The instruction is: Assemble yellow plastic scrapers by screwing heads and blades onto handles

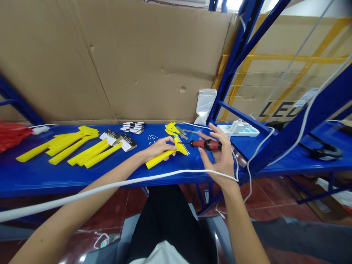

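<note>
My left hand (161, 148) grips a yellow scraper (158, 160) near its head, with the handle pointing toward the table's front edge. My right hand (221, 154) holds a red and black screwdriver (206, 144) loosely, its fingers partly spread around the handle. The screwdriver lies nearly level, and its tip meets the scraper's head. Just beyond my left hand are several small screws (151, 138), scattered on the blue table. Loose yellow scraper parts (172, 128) and flat metal blades (182, 132) lie behind the held scraper.
Several yellow scrapers (66, 141) lie at the left, some with black and white cards (127, 142). More cards (132, 127) are stacked at the back. A white cable (118, 183) crosses in front of my arms. A power strip (239, 129) and blue posts (233, 62) stand right.
</note>
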The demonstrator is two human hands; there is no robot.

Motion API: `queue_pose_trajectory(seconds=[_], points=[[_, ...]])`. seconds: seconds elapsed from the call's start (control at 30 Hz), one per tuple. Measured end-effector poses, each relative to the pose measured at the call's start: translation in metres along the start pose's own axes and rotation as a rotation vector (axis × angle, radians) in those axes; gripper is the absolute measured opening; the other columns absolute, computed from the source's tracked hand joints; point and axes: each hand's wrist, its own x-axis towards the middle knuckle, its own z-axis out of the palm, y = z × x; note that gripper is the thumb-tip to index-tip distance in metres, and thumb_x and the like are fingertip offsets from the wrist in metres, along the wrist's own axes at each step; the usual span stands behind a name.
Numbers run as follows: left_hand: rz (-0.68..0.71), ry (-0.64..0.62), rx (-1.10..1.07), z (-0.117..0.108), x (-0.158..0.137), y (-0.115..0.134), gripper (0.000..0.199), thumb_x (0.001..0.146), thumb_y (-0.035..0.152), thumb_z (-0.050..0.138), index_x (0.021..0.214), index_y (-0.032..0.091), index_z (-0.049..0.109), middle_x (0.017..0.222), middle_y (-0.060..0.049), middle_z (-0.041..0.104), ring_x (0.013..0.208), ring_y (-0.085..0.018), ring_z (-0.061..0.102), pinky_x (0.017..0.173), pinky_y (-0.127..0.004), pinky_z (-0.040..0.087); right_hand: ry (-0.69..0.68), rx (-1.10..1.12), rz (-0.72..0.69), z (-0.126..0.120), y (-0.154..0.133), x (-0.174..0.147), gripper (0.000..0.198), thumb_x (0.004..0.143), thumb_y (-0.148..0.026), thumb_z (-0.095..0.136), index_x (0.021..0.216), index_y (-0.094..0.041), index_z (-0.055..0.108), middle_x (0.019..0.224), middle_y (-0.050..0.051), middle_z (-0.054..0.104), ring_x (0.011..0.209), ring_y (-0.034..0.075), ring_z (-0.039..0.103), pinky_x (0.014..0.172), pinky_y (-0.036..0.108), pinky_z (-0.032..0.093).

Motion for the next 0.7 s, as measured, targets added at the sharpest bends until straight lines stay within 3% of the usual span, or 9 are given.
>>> queue_pose_trajectory(seconds=[0.1,0.17,0.23,0.37,0.53,0.7], points=[[0.006,0.006,0.002,0.0,0.0,0.0,0.052,0.087,0.042,0.095,0.108,0.025,0.051,0.077,-0.005,0.076,0.049,-0.014,0.062,0.043,-0.021,0.044,0.058,-0.136,-0.029,0.002,0.004,-0.001,0.043,0.098,-0.025,0.087,0.137,-0.031,0.068,0.134,0.009,0.078,0.118,0.031,0.081,0.102,0.053,0.072],[-0.001,0.001,0.009,0.0,-0.001,0.0,0.051,0.088,0.042,0.094,0.108,0.024,0.051,0.077,-0.005,0.076,0.048,-0.013,0.062,0.044,-0.022,0.045,0.119,-0.193,-0.026,0.005,0.007,-0.002,0.04,0.095,-0.029,0.092,0.128,-0.03,0.069,0.117,0.006,0.079,0.109,0.028,0.081,0.098,0.049,0.072],[-0.006,-0.004,0.013,0.0,-0.001,0.0,0.048,0.089,0.04,0.092,0.109,0.024,0.052,0.078,-0.005,0.076,0.048,-0.013,0.062,0.045,-0.022,0.045,0.138,-0.158,0.001,0.009,0.008,-0.003,0.05,0.094,-0.031,0.092,0.134,-0.029,0.062,0.122,0.007,0.077,0.114,0.028,0.079,0.101,0.05,0.071],[-0.006,0.008,0.003,-0.001,0.0,-0.001,0.044,0.09,0.037,0.09,0.108,0.024,0.051,0.077,-0.005,0.076,0.049,-0.013,0.062,0.044,-0.021,0.041,0.064,0.008,0.03,0.014,0.011,-0.003,0.059,0.1,-0.026,0.084,0.146,-0.03,0.048,0.155,0.015,0.065,0.136,0.03,0.075,0.114,0.057,0.067],[-0.009,-0.015,0.019,0.0,0.0,-0.001,0.045,0.091,0.039,0.09,0.108,0.025,0.05,0.078,-0.004,0.077,0.046,-0.012,0.061,0.045,-0.021,0.041,0.169,-0.102,-0.051,0.013,0.015,-0.004,0.065,0.094,-0.024,0.091,0.145,-0.032,0.051,0.116,0.004,0.079,0.107,0.027,0.082,0.106,0.056,0.069],[0.0,0.0,0.001,0.002,-0.001,0.001,0.047,0.089,0.039,0.092,0.107,0.025,0.051,0.077,-0.005,0.076,0.049,-0.013,0.062,0.044,-0.021,0.042,0.003,0.031,-0.014,0.007,0.007,-0.003,0.061,0.101,-0.022,0.081,0.152,-0.032,0.048,0.163,0.015,0.059,0.14,0.032,0.074,0.118,0.06,0.064]])
